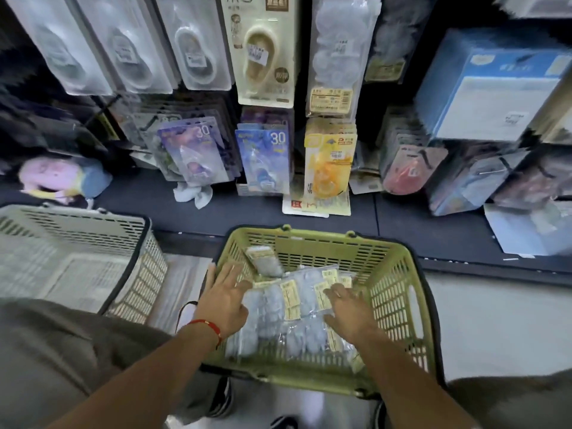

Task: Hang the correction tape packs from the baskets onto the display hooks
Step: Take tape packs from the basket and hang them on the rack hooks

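Observation:
A green basket [399, 270] stands on the floor in front of me. It holds several clear correction tape packs [275, 305] with yellow labels, lying flat in a heap. One pack [263, 261] leans against the far wall of the basket. My left hand [224, 300] reaches into the basket's left side with fingers spread, over the packs. My right hand [348, 311] hovers over the packs on the right, fingers stretched forward. Neither hand holds a pack. Above, hung packs [332, 57] fill the display hooks.
A grey basket [136, 243] stands to the left, apparently empty. A dark shelf ledge [402, 221] runs behind both baskets, with packs hanging low over it. Blue boxes [495, 85] sit at the right. A pink and blue plush [62, 178] lies at the left.

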Available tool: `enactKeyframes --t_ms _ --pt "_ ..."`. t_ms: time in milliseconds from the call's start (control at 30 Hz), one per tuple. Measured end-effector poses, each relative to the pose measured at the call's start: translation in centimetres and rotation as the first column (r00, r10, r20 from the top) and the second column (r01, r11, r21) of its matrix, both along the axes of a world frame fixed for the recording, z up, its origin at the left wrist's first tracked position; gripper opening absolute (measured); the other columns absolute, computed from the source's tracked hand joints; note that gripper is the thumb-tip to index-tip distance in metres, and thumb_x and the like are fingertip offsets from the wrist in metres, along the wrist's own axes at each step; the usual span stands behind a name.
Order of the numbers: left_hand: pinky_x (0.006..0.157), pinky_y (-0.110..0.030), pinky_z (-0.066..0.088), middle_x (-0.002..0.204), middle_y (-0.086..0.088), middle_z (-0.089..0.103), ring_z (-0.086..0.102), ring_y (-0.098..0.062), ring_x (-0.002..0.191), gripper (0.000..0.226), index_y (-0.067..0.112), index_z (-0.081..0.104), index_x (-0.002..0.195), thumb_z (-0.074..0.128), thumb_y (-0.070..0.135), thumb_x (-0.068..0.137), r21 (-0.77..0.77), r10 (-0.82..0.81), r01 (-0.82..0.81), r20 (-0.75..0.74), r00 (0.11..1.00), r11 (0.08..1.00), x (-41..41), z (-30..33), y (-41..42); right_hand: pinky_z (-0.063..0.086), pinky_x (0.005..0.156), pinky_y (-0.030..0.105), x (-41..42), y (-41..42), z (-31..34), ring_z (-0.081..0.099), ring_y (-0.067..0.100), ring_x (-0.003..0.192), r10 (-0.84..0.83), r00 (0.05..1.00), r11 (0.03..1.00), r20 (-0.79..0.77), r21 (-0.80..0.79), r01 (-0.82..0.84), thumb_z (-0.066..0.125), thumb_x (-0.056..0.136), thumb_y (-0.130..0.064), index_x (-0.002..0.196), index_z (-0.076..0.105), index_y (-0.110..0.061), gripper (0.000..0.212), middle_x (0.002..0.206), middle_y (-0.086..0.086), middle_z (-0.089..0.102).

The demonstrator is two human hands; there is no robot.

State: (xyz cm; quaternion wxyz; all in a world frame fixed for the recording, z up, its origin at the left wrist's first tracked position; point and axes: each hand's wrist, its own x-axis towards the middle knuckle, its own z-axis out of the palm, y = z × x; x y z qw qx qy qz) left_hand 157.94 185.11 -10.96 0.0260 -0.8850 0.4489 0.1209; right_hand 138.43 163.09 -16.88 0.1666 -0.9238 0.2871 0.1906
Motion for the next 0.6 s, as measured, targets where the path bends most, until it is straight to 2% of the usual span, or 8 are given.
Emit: enactKeyframes --t_ms 133,233,300,400,433,500,533,600 --pt "0.131 -0.038 0.006 0.163 -0.005 0.042 0.020 -0.028 0.159 0.046 0.025 0.064 0.138 0.062 0.022 0.092 -0.045 0.073 -0.079 -0.119 0.990 0.996 -2.3 -1.0 -0.6 0.011 0.130 0.049 3.5 1.5 -1.5 0.004 0.023 0.164 0.133 0.987 0.984 0.087 0.108 -0.142 0.060 0.104 -0.045 0.168 0.015 -0.031 0.080 0.178 -0.003 0.002" --pt "0.124 -0.029 0.024 0.145 -0.005 0.060 0.042 -0.026 0.146 0.037 0.020 0.070 0.127 0.067 0.016 0.091 -0.126 0.186 -0.222 -0.248 0.951 0.967 -4.6 -1.7 -1.0 -0.002 0.130 0.052 6.1 2.6 -2.7 -0.010 0.024 0.163 0.241 0.968 0.965 0.069 0.090 -0.246 0.059 0.105 -0.045 0.169 0.005 -0.033 0.085 0.177 -0.005 -0.010" --pt "0.115 -0.027 0.037 0.132 -0.006 0.067 0.056 -0.026 0.131 0.030 0.016 0.073 0.119 0.069 0.012 0.090 -0.156 0.295 -0.365 -0.347 0.890 0.918 -5.8 -1.9 -0.6 0.002 0.130 0.054 7.7 3.8 -3.1 -0.007 0.030 0.163 0.267 0.964 0.960 0.001 0.089 -0.266 0.054 0.107 -0.045 0.169 0.008 -0.029 0.079 0.177 -0.002 -0.007" --pt "0.101 -0.033 0.054 0.117 -0.007 0.076 0.069 -0.027 0.111 0.022 0.017 0.077 0.108 0.069 0.006 0.091 -0.167 0.481 -0.605 -0.459 0.747 0.779 -6.1 -1.9 0.0 0.023 0.124 0.053 9.7 5.2 -2.7 0.024 0.039 0.153 0.207 0.977 0.977 -0.054 -0.031 -0.209 0.054 0.107 -0.042 0.165 0.020 -0.016 0.072 0.170 0.012 0.024" --pt "0.099 -0.032 0.055 0.112 -0.007 0.077 0.071 -0.027 0.106 0.021 0.017 0.077 0.103 0.068 0.003 0.091 -0.182 0.521 -0.668 -0.494 0.696 0.721 -5.8 -1.7 0.2 0.029 0.119 0.051 10.0 5.6 -2.8 0.033 0.037 0.144 0.199 0.977 0.974 -0.071 -0.095 -0.205 0.059 0.104 -0.041 0.161 0.028 -0.013 0.071 0.162 0.014 0.034" --pt "0.099 -0.030 0.055 0.105 -0.009 0.077 0.072 -0.028 0.103 0.023 0.014 0.076 0.097 0.066 -0.005 0.089 -0.204 0.559 -0.752 -0.554 0.617 0.627 -5.1 -1.4 0.4 0.034 0.113 0.048 10.0 6.0 -3.3 0.038 0.032 0.136 0.192 0.975 0.967 -0.115 -0.144 -0.208 0.070 0.098 -0.038 0.149 0.048 -0.012 0.062 0.152 0.013 0.040" --pt "0.100 -0.032 0.055 0.104 -0.012 0.077 0.072 -0.031 0.103 0.023 0.010 0.076 0.096 0.065 -0.009 0.089 -0.210 0.566 -0.775 -0.574 0.591 0.596 -4.8 -1.2 0.4 0.034 0.112 0.048 9.8 6.1 -3.5 0.039 0.031 0.134 0.180 0.976 0.971 -0.121 -0.135 -0.196 0.073 0.095 -0.039 0.144 0.052 -0.012 0.060 0.149 0.012 0.040" --pt "0.100 -0.039 0.056 0.104 -0.016 0.076 0.071 -0.035 0.105 0.022 0.004 0.076 0.101 0.063 -0.010 0.091 -0.209 0.578 -0.798 -0.589 0.564 0.565 -4.2 -0.8 0.4 0.035 0.110 0.046 9.4 6.0 -3.9 0.041 0.029 0.131 0.178 0.976 0.975 -0.123 -0.110 -0.192 0.078 0.090 -0.046 0.145 0.050 -0.010 0.071 0.144 0.012 0.042"
